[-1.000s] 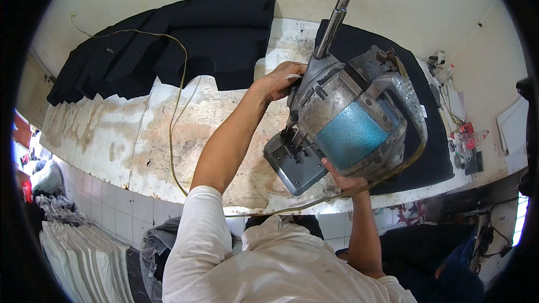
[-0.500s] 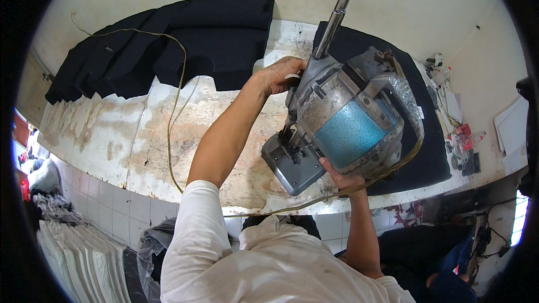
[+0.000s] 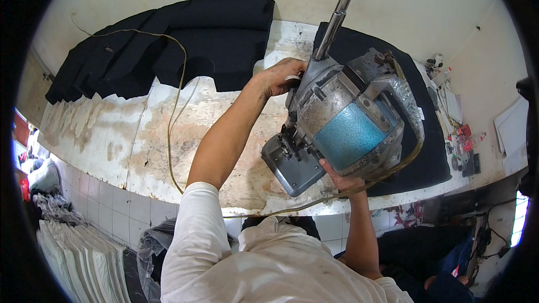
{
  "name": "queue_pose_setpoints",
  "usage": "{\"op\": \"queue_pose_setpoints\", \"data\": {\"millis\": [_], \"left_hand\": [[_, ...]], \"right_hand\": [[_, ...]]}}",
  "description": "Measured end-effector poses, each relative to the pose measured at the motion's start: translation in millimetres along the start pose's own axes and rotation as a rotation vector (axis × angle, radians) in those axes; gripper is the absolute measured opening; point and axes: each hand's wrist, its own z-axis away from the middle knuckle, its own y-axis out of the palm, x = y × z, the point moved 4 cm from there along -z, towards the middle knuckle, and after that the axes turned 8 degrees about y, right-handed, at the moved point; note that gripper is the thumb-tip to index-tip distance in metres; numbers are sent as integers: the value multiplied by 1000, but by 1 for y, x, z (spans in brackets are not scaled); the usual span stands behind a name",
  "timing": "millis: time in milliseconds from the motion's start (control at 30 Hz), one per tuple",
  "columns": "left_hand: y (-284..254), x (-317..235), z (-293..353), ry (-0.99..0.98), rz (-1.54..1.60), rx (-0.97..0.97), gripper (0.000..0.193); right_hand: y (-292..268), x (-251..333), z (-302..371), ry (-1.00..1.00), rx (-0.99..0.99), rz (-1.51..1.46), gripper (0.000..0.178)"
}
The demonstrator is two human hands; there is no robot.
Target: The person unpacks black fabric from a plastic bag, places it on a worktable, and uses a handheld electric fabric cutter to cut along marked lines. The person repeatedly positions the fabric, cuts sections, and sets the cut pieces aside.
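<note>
An electric fabric cutting machine point(image 3: 352, 136), with a worn grey motor housing and a teal band, stands at the right of the table, its upper part leaning toward the right. Two steel rods rise from its far end, and a grey base plate point(image 3: 293, 166) shows below. My left hand point(image 3: 282, 77) grips the far left side of the housing; its fingertips are partly hidden behind the metal. Against the near underside of the motor is my right hand point(image 3: 341, 180), thumb up along the edge, remaining fingers mostly hidden. A curved handle wrapped in clear plastic point(image 3: 405, 96) sits on the machine's right.
Black padded panels point(image 3: 219, 45) lie along the back left of the stained white table point(image 3: 210, 129). Another black panel point(image 3: 424, 157) lies under and behind the machine. A yellowish power cord point(image 3: 171, 118) crosses the table. Bottles and small items point(image 3: 465, 140) stand at the right edge.
The machine has shifted very slightly, with a little more of the mechanism above its base plate showing. Both my hands keep their hold in the same places.
</note>
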Motion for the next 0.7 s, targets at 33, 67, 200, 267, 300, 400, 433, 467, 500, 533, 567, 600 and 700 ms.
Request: {"op": "queue_pose_setpoints", "data": {"millis": [33,67,200,267,300,400,433,467,500,533,567,600,700], "left_hand": [[0,-1,1,-6,0,-2,20],[0,-1,1,-12,-1,-5,20],[1,0,-3,15,-14,40,26],[-1,4,-6,31,-76,32,39],[-2,6,-8,35,-36,32,32],[-5,13,-13,43,53,28,19],[-6,15,-15,45,62,26,19],[-8,17,-17,45,67,11,18],[-8,19,-20,44,75,26,18],[-9,21,-22,40,80,29,18],[-10,22,-23,37,84,32,18],[-11,24,-24,39,109,47,19],[-11,27,-23,77,167,118,21]], "right_hand": [[-1,-2,-1,42,-12,-96,20],[-1,0,-2,17,-8,-32,21],[-5,1,-3,-1,-57,-7,22],[-5,1,-4,14,-52,-16,22],[-4,1,-4,20,-37,-20,22],[-3,2,-3,-17,-29,42,22],[-3,1,-3,-10,-41,16,22],[-2,2,-1,-57,-44,81,22],[-3,1,0,-76,-56,86,23],[-2,0,2,-85,-63,89,22],[-1,-1,4,-94,-70,93,22],[1,-2,6,-95,-71,94,22],[12,2,12,-262,-32,319,22]]}}
